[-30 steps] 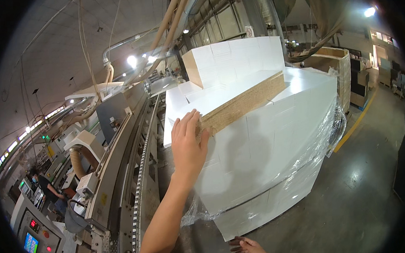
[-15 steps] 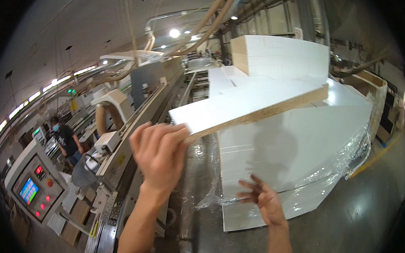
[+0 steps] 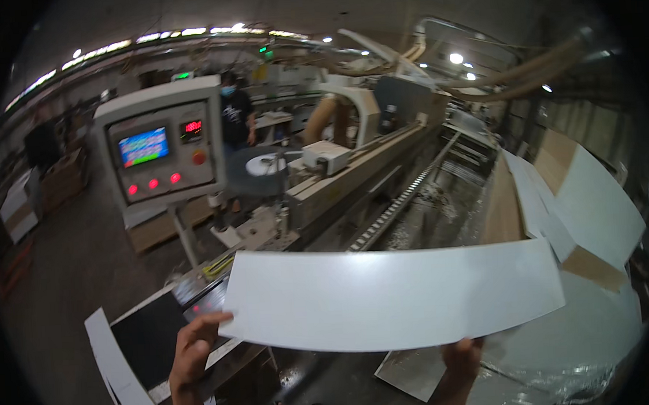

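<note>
A long white panel [image 3: 388,294] is held up level across the front of me, its broad face toward me. My left hand [image 3: 193,350] is closed on its left end. My right hand [image 3: 463,359] grips its lower edge right of the middle, with the fingers partly hidden behind the board. Beyond the panel's left end lies the machine's infeed bed [image 3: 149,336], with a dark flat surface. Past the panel's right end is a stack of white boards [image 3: 604,210] with bare tan edges.
A grey control box [image 3: 162,149] with a lit screen and red buttons stands at the left. The long machine's beam [image 3: 370,167] runs away to the right. A masked person [image 3: 237,115] stands behind the box. White strips [image 3: 124,371] lie at the lower left.
The view has swung left, toward the machine. The panel has come off the stack and across in front of me. My right hand, open and free before, now grips it along with the left.
</note>
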Action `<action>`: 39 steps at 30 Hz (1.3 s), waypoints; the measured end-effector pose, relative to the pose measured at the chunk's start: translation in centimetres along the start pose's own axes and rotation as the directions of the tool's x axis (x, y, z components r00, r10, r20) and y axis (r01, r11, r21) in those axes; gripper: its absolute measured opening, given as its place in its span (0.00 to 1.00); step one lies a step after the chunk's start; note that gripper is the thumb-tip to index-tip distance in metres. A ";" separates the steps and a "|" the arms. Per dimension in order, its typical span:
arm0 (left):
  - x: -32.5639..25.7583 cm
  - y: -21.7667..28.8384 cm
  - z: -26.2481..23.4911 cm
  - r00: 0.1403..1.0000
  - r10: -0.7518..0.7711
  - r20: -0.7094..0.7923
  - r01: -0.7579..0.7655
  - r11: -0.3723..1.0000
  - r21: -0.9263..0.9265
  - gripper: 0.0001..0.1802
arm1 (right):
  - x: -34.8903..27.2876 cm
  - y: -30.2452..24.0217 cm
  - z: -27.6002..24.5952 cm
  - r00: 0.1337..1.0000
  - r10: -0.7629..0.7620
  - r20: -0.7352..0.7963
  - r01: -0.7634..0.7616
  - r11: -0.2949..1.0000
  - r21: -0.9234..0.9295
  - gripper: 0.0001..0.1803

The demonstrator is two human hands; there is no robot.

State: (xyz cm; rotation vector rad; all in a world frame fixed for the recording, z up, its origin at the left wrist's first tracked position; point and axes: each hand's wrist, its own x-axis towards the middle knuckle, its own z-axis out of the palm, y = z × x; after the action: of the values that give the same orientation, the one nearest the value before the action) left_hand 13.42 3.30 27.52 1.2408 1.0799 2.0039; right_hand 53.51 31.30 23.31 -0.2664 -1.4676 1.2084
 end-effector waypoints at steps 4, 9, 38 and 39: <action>-10.1 -4.3 -7.0 0.837 -0.226 -0.498 0.259 0.966 -0.003 0.28 | -2.8 7.5 8.2 0.890 0.380 0.252 -0.423 0.895 0.142 0.42; -20.7 -9.6 -13.8 0.655 -0.333 -0.678 0.357 0.928 -0.111 0.34 | -7.1 19.4 18.4 0.531 0.782 0.325 -0.844 0.459 0.276 0.28; -18.2 -17.0 -25.0 0.509 -0.190 -0.839 0.765 0.547 0.340 0.39 | -2.1 40.0 36.1 0.770 0.492 0.405 -0.100 0.721 -0.685 0.53; -17.9 -17.8 -24.9 0.515 -0.182 -0.837 0.786 0.490 0.377 0.39 | -1.5 40.2 35.6 0.770 0.491 0.407 -0.111 0.731 -0.673 0.52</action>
State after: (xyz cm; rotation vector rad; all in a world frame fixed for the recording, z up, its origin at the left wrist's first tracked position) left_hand -0.81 -9.69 -2.18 0.1651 2.5103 1.4954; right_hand 6.13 29.67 -2.02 -0.6779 -2.4312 1.0715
